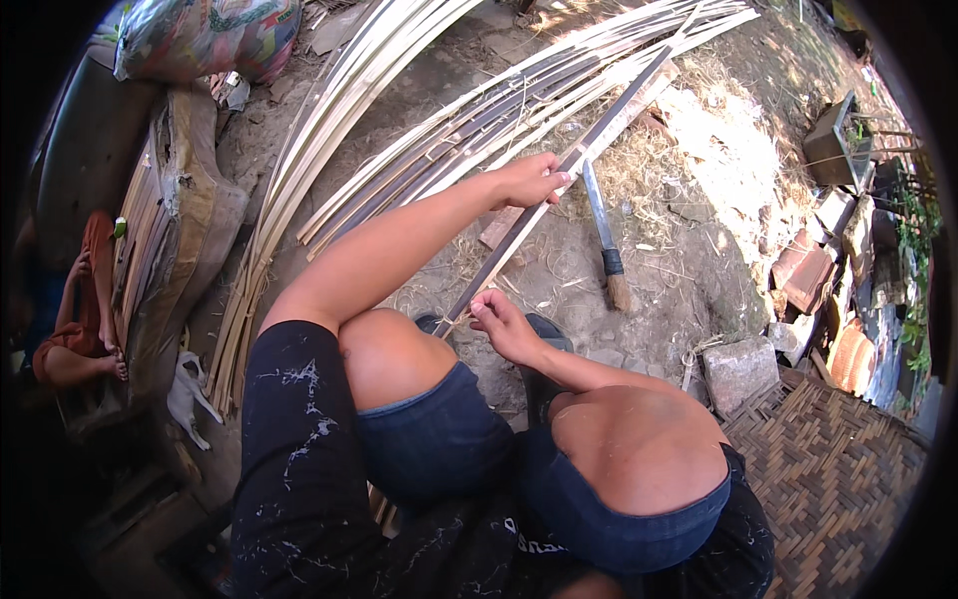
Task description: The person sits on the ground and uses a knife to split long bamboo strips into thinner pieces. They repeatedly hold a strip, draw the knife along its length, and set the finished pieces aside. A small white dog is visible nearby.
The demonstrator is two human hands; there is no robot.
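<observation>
My left hand (529, 183) reaches forward, its fingers closed round a long bamboo strip (506, 245) that is dark on one side and pale on the other. The strip slants from between my knees to the far right. Near its close end my right hand (507, 327) pinches at the edge, where thin loose fibres show; its other fingers are curled. A large knife (601, 215) lies on the ground right of the strip, its handle wrapped in black and pointing toward me.
Long split bamboo strips (429, 165) lie ahead, with another pale bundle (299, 150) to their left. A woven bamboo mat (828, 489) is at near right, beside bricks and rubble (803, 270). At left are a white cat (190, 397), a seated person (90, 299) and a stuffed sack (210, 40).
</observation>
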